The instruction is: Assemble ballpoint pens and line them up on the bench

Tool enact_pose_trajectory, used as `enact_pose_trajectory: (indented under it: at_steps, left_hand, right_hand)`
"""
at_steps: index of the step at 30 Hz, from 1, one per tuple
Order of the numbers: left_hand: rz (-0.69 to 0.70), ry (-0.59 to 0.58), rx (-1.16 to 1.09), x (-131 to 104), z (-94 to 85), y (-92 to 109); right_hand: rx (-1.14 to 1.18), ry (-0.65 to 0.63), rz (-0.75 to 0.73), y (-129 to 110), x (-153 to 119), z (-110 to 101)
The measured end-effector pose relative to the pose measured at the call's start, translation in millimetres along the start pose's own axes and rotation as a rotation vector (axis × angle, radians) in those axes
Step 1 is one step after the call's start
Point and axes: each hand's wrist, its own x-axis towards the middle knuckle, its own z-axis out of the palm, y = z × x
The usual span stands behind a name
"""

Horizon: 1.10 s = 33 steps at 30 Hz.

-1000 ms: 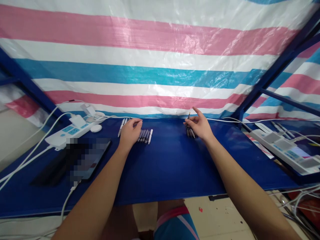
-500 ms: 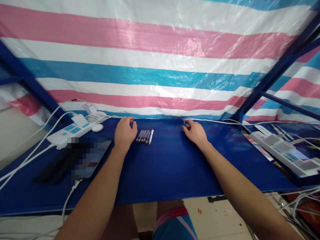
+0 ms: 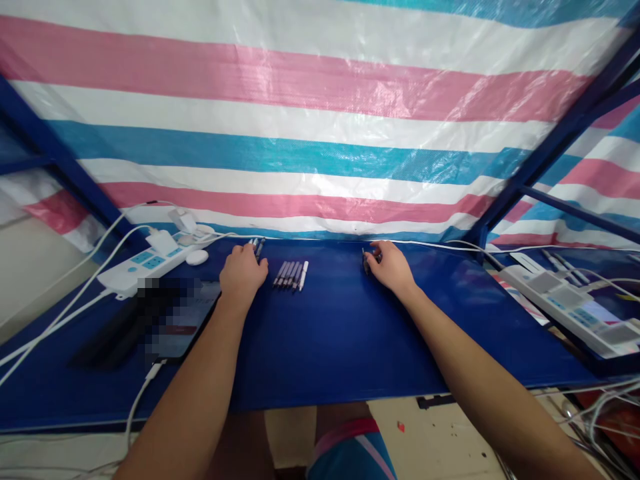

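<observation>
My left hand (image 3: 243, 273) is closed at the back of the blue tabletop (image 3: 330, 340), and dark and clear pens (image 3: 259, 248) stick out past its fingers. A short way to its right, a neat row of several grey-and-black pens (image 3: 287, 274) lies side by side. A white pen (image 3: 303, 275) ends that row on the right. Further right, my right hand (image 3: 391, 267) has its fingers curled around a dark pen (image 3: 365, 261). How many pens each hand covers is hidden by the fingers.
At the left lie a white power strip (image 3: 145, 261) with cables, a round white disc (image 3: 197, 257) and a plugged-in phone (image 3: 187, 327). Another power strip (image 3: 570, 307) sits at the right edge. A striped tarp (image 3: 320, 153) hangs behind, between blue metal posts (image 3: 520, 180).
My left hand has shifted slightly left and toward me, and pens now show at its fingers. My right hand has stayed nearly in place, with more of its dark pen showing.
</observation>
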Motion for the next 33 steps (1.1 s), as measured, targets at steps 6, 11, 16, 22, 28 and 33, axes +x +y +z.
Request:
enact_pose_trajectory:
  at_steps: [6,11,16,22,28,33]
  left_hand:
    - [-0.002,0.013,0.004,2,-2.0,1]
    - [-0.007,-0.016,0.001,3,-4.4,3]
    - [-0.025,-0.058,0.035,1,-1.7,10]
    - [0.002,-0.07,0.042,-3,2.1,17]
    - [0.156,0.043,-0.344,4,8.7,19]
    - [-0.028,-0.156,-1.03,-1,17.9,38]
  right_hand:
    - [0.068,0.016,-0.026,-7,-1,-3]
    - [0.05,-0.014,-0.075,-5,0,-2]
    - [0.023,-0.072,-0.066,-1,0,-1]
    - [0.051,-0.054,-0.069,-3,0,-1]
    - [0.123,0.017,-0.126,-10,-1,-3]
    - [0.209,0.059,-0.166,-20,-5,-6]
